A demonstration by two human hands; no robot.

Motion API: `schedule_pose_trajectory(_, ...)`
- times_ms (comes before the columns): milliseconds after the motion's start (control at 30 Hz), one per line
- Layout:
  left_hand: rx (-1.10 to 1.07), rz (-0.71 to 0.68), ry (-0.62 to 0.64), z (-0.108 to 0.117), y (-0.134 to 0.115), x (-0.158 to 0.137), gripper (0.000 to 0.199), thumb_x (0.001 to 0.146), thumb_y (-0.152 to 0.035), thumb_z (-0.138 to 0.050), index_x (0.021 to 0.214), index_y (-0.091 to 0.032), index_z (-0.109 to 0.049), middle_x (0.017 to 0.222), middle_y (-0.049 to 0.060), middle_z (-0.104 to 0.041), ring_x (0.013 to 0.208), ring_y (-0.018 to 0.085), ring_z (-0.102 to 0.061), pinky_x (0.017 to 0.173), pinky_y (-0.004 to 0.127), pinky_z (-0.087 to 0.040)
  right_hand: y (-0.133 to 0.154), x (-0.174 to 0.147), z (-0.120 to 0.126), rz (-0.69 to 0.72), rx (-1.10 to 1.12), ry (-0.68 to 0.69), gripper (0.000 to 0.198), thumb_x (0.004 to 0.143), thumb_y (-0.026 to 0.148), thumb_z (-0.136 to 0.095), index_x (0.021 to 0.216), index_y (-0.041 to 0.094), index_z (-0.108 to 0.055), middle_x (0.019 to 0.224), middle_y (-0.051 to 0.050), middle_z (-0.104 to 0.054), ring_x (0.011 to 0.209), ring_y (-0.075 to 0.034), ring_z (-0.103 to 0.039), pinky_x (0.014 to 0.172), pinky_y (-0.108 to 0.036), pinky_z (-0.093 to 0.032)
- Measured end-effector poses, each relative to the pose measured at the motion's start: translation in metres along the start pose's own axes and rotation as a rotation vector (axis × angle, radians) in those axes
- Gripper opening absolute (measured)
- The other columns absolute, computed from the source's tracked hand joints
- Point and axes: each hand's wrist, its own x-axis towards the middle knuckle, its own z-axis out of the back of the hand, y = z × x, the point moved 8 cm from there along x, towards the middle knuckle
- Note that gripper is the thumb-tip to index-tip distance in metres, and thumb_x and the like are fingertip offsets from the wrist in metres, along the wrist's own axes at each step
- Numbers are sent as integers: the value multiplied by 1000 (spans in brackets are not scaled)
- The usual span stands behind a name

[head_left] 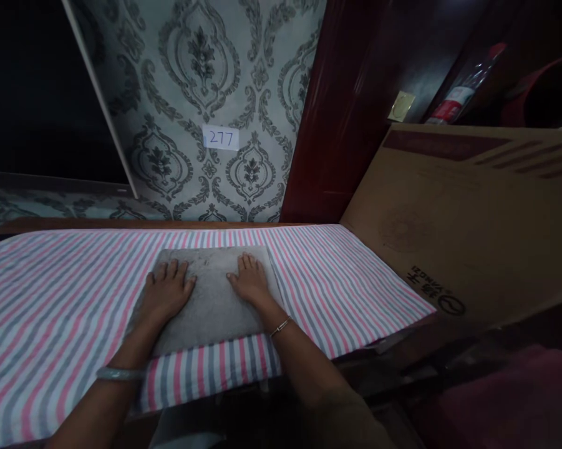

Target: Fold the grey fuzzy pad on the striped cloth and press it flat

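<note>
A flat grey cloth [215, 305], roughly square and with a plush-looking surface, is spread on a striped tablecloth [322, 274] of pink, grey and white. My left hand [168, 290] lies flat on the left side of the grey cloth, fingers spread. Toward its upper right part, my right hand [250, 279] also rests flat with its fingers stretched out. Neither hand grips anything. Some darker marks show near the far edge of the cloth, between the hands. A bangle is on my left wrist and a thin bracelet on my right.
A large cardboard box [472, 212] stands along the right side of the table. Behind it are a bottle [458, 93] with a red cap and a dark red round container [519, 103]. A black screen [47, 93] is at the left, before a patterned wall [201, 62] bearing a "277" label [221, 138].
</note>
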Motion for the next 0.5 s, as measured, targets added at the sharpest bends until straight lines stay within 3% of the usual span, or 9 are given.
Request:
schedule_pose_trajectory(167, 104, -8, 14, 1, -3, -2, 62, 95, -43, -33, 147, -12, -44, 154, 19, -40, 143, 39, -30, 112, 56, -24, -34, -18, 10, -131, -13, -45, 74, 97, 47, -39, 154, 3, -24, 163, -18, -15, 153, -26, -8, 121, -42, -7)
schedule_pose_trajectory(333, 178, 12, 42, 7, -8, -6, 63, 96, -44, -32, 151, -14, -39, 156, 17, -38, 143, 38, -31, 111, 54, -26, -64, -42, 16, -242, -41, -19, 72, 98, 45, -34, 155, 4, -21, 163, -17, -19, 151, -27, -16, 119, -44, -16)
schedule_pose_trajectory(500, 205, 19, 53, 10, -10, -9, 66, 94, -51, -36, 152, -20, -38, 156, 16, -37, 143, 39, -31, 110, 54, -27, -57, -41, 37, -250, -113, -108, 67, 97, 40, -38, 153, 6, -28, 163, -17, -16, 152, -29, -12, 119, -49, -16)
